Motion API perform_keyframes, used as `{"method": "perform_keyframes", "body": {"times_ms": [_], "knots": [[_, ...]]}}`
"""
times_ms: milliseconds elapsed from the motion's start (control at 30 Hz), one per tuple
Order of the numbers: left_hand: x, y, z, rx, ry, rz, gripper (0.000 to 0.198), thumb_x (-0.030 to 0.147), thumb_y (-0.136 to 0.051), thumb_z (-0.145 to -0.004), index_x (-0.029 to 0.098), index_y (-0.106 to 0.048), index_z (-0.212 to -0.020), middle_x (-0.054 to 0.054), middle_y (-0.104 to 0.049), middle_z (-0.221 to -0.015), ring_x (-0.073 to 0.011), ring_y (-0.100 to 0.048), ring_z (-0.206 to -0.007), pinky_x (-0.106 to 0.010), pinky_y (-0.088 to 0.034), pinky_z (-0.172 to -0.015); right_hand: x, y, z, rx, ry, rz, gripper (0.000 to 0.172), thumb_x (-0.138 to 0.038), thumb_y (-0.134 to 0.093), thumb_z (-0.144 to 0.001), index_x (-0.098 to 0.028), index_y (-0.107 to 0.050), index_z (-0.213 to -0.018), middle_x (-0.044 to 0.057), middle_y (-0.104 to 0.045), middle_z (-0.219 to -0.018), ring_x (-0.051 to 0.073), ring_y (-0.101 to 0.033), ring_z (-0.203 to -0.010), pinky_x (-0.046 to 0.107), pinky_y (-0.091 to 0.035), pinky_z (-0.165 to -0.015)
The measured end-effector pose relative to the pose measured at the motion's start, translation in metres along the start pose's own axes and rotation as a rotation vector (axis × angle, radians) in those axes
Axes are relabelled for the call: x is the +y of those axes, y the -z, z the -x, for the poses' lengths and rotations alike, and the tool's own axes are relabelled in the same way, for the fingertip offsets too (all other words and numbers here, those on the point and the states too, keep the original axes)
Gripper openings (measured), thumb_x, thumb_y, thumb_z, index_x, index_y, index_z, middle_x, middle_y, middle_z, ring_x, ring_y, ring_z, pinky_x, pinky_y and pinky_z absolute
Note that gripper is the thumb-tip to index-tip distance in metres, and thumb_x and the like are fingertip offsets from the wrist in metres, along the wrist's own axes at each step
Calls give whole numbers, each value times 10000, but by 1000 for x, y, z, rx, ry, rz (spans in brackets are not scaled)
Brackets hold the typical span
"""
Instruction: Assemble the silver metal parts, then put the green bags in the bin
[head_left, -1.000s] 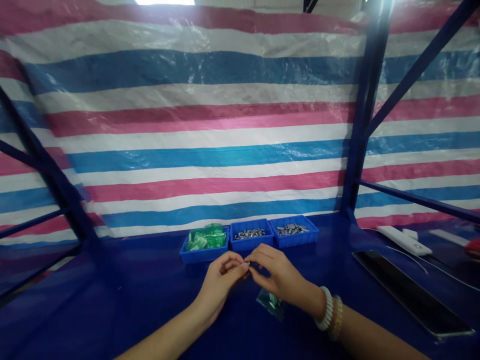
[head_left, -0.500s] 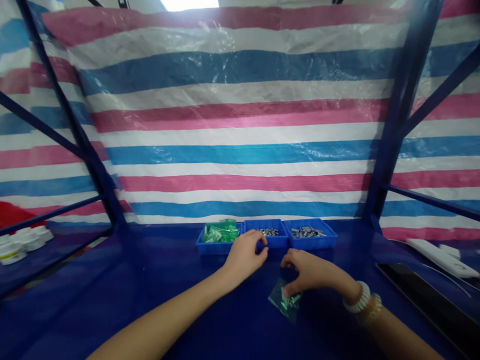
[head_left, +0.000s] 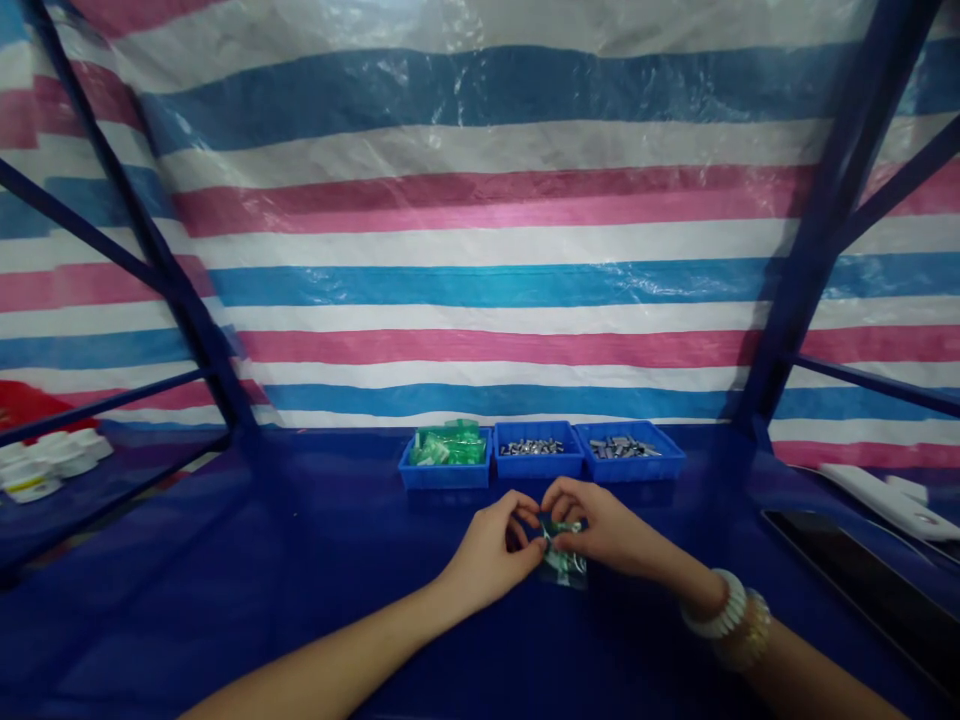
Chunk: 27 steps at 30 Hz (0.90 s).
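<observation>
- The left hand [head_left: 491, 550] and the right hand [head_left: 604, 530] meet in the middle, just above the dark blue table top [head_left: 300, 600].
- Both hands pinch a small clear plastic bag with green bits inside [head_left: 564, 555]. The fingers of each hand are curled in and closed on the bag's top edge.
- The bag hangs between the 2 hands, and its bottom is at or just above the table. I cannot tell if it touches.
- The right wrist wears 2 bead bracelets [head_left: 731, 620], 1 white and 1 gold.
- Behind the hands stand 3 small blue plastic trays in a row, side by side.
- The left tray [head_left: 444, 474] holds green bags like the one in the hands.
- The middle tray [head_left: 537, 464] and the right tray [head_left: 634, 466] hold small grey metal bits.
- A striped plastic sheet in pink, white and blue [head_left: 480, 250] hangs behind the trays.
- A flat black slab [head_left: 862, 580] and a long white thing [head_left: 877, 495] lie at the far right.
- Small white tubs [head_left: 45, 465] sit at the far left.
</observation>
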<state>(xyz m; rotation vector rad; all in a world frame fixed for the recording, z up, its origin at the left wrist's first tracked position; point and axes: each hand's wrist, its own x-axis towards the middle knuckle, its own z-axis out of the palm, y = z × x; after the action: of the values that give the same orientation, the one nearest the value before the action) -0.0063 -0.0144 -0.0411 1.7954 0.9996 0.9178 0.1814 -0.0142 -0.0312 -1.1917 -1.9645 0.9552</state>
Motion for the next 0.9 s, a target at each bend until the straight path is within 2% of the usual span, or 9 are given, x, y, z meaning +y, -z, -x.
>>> {"method": "perform_keyframes", "body": {"times_ms": [167,267,433,567,633,733,800,833,900], "knots": [[9,6,-2,45,107,264,294,260,-717,-715,151,-587,-956,19,-600,-720,-102,-583,-589,-234,-458,-601,-8,0,-4,158,-38,-499,371,-274,-782,-666,-176,-593,-970,26,-686,-862,158,-662,-759,288,-526,-693],[14,10,-2,97,121,356,290,250,-726,-710,160,-577,-941,29,-593,-737,-95,-591,-618,-229,-464,-633,-14,-1,-1,97,-170,-647,384,-357,-784,-687,-169,-630,-985,43,-687,-902,155,-660,-770,268,-533,-644],[12,11,-2,99,136,398,269,233,-704,-726,155,-556,-936,29,-572,-714,-111,-607,-609,-266,-491,-635,-10,-7,-2,59,-149,-580,247,-314,-797,-655,-142,-666,-774,5,-647,-701,97,-562,-549,223,-477,-501],[17,14,1,74,66,339,171,162,-697,-709,161,-574,-828,-13,-623,-748,-152,-626,-680,-301,-497,-665,-6,-8,-5,90,-21,-464,184,-298,-743,-702,-170,-633,-777,5,-631,-691,136,-584,-589,261,-495,-535],[22,19,3,87,-94,219,136,79,-679,-691,168,-580,-719,-40,-663,-833,-181,-630,-800,-327,-490,-750,-9,-8,-2,172,190,-295,84,-234,-691,-747,-189,-621,-751,32,-646,-777,180,-623,-731,319,-525,-669],[30,27,8,164,-740,-317,171,31,-606,-777,185,-607,-703,-35,-709,-907,-199,-616,-915,-379,-462,-868,-17,-9,7,412,588,86,177,-66,-557,-793,-209,-626,-717,64,-640,-955,226,-589,-962,406,-468,-877],[32,31,13,219,-1122,-689,167,46,-559,-852,185,-623,-787,-35,-731,-927,-196,-625,-918,-400,-466,-895,-20,-9,12,505,753,248,265,6,-494,-787,-217,-623,-724,62,-628,-992,233,-558,-1009,423,-438,-910],[32,33,16,233,-1192,-789,151,56,-544,-871,177,-625,-831,-44,-736,-942,-198,-629,-922,-405,-471,-902,-21,-9,14,509,792,279,275,18,-489,-784,-219,-620,-735,60,-627,-994,234,-552,-1012,422,-436,-910],[32,34,23,218,-1158,-855,103,106,-532,-890,151,-620,-921,-84,-731,-985,-219,-634,-939,-409,-494,-883,-22,-10,15,463,801,277,247,6,-518,-786,-220,-613,-765,58,-632,-976,234,-555,-988,412,-442,-892]]}}
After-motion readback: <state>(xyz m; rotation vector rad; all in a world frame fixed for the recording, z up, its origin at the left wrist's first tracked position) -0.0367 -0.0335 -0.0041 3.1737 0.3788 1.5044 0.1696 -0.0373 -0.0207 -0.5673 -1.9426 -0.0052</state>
